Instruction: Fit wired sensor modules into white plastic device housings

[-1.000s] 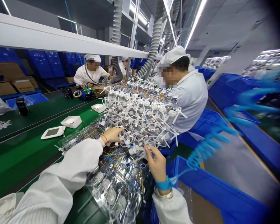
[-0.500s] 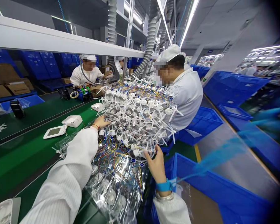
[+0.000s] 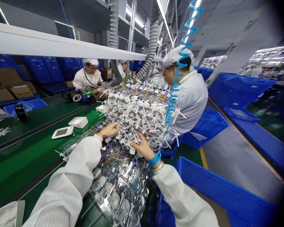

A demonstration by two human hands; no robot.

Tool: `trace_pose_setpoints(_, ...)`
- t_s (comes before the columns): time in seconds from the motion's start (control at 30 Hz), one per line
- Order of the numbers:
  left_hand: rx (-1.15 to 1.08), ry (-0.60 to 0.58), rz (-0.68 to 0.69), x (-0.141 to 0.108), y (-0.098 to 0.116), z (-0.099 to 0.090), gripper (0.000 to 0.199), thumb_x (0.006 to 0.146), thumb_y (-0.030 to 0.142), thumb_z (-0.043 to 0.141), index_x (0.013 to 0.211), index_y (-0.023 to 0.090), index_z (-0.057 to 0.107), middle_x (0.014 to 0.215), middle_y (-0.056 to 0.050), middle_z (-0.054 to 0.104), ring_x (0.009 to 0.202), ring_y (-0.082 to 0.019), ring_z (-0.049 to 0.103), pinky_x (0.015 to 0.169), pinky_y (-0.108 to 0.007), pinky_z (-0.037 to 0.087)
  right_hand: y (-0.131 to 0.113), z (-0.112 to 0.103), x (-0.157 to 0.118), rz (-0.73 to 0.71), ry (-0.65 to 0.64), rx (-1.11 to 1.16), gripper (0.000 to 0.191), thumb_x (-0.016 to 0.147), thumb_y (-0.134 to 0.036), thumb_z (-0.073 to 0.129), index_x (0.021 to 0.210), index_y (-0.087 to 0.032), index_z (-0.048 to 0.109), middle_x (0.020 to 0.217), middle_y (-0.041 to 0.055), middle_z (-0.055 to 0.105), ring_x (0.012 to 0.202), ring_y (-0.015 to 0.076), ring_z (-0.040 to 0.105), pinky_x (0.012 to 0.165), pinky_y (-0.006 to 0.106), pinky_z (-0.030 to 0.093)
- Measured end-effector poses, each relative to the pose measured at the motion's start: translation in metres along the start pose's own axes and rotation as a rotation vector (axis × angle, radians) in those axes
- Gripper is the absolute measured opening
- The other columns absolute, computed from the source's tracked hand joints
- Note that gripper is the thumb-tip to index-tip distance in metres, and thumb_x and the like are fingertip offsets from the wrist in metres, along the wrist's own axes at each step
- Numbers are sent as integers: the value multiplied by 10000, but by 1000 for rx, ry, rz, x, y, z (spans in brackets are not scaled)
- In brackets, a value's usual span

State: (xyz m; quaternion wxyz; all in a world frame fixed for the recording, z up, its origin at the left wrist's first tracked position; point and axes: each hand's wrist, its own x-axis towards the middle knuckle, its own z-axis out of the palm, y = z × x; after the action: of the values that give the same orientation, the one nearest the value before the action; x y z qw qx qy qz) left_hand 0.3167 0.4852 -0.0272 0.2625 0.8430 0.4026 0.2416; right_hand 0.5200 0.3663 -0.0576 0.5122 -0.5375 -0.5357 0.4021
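Observation:
A tall heap of white plastic parts (image 3: 142,116) with thin stick-like arms fills the middle, with coloured wires (image 3: 113,151) and small blue pieces among them. My left hand (image 3: 109,130) reaches into the heap's near left side, its fingers stretched out and the tips partly hidden among white parts. At the near right side is my right hand (image 3: 144,147), thumb and fingers apart, by a white cylindrical part (image 3: 132,151). Beneath and in front of both hands lies a shiny clear plastic tray (image 3: 118,189) with wires and rounded parts in it.
White devices, one with a grey screen (image 3: 61,132), lie on the green belt (image 3: 33,164) at left. A co-worker in white (image 3: 190,94) sits behind the heap at right. Blue bins (image 3: 217,186) stand at right. A coiled blue cord (image 3: 172,97) runs to my right wristband (image 3: 154,160).
My right hand has moved left and slightly up, closer to my left hand. The left has shifted right into the heap. The blue cord now hangs coiled before the co-worker.

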Motion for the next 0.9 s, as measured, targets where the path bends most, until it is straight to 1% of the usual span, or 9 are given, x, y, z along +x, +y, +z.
trace_pose_setpoints(0.1, -21, -34, -3, 4, 15, 10, 392, 723, 417, 596, 1010, 153, 559, 811, -31, 599, 748, -179, 542, 731, -271, 424, -11, 7, 4, 63, -1, 38, 717, 526, -304, 734, 1150, -150, 414, 1034, 99, 609, 930, 213, 594, 832, 363, 471)
trace_pose_setpoints(0.17, -27, -42, -26, 4, 20, 13, 554, 625, 472, 682, 1049, 142, 549, 817, -40, 594, 751, -199, 540, 726, -295, 422, -15, 7, 0, 130, -23, 70, 666, 536, -298, 735, 1108, -153, 428, 959, 80, 630, 856, 204, 611, 771, 351, 492)
trace_pose_setpoints(0.23, -39, -76, -34, 3, 23, 13, 627, 540, 477, 740, 1034, 130, 571, 817, -49, 603, 760, -219, 546, 726, -312, 423, -16, 7, -5, 177, -62, 83, 626, 564, -299, 724, 1096, -159, 426, 897, 58, 638, 784, 191, 615, 694, 330, 505)
trace_pose_setpoints(0.37, -132, -208, 35, -3, 31, 13, 447, 591, 357, 725, 972, 145, 624, 862, -37, 646, 799, -203, 576, 737, -274, 438, -12, 10, -10, 185, -137, 111, 709, 567, -264, 713, 1174, -163, 361, 876, 45, 633, 716, 171, 608, 600, 292, 505)
trace_pose_setpoints(0.43, -183, -249, 73, -5, 38, 16, 392, 628, 298, 701, 986, 158, 624, 917, -27, 657, 834, -189, 584, 761, -256, 442, -8, 11, -9, 118, -107, 117, 726, 558, -241, 708, 1184, -173, 346, 917, 54, 628, 764, 173, 611, 654, 301, 510)
trace_pose_setpoints(0.53, -224, -237, 92, -10, 47, 20, 371, 666, 273, 676, 1009, 146, 612, 944, -40, 657, 860, -193, 583, 790, -268, 443, -5, 12, -11, 1, -104, 129, 738, 577, -241, 696, 1209, -191, 318, 970, 64, 619, 843, 185, 613, 752, 332, 501)
trace_pose_setpoints(0.7, -313, -107, 103, -37, 71, 11, 330, 715, 260, 642, 1016, 136, 589, 994, -58, 633, 901, -194, 576, 818, -277, 442, -21, 16, -29, -213, -220, 113, 806, 685, -292, 652, 1334, -206, 183, 1166, 125, 530, 929, 195, 597, 836, 364, 483)
trace_pose_setpoints(0.8, -389, 116, 115, -62, 98, -4, 277, 735, 294, 632, 963, 142, 594, 958, -61, 635, 884, -202, 581, 810, -301, 452, -55, 19, -37, -390, -181, 3, 770, 745, -321, 608, 1375, -216, 177, 1280, 134, 435, 1067, 226, 532, 904, 387, 451)
trace_pose_setpoints(0.9, -420, 351, 159, -82, 132, -27, 261, 752, 319, 621, 942, 142, 588, 963, -72, 634, 894, -208, 584, 815, -329, 460, -103, 15, -34, -553, -197, -134, 706, 754, -345, 611, 1361, -214, 275, 1207, 107, 498, 1062, 244, 528, 929, 423, 429)
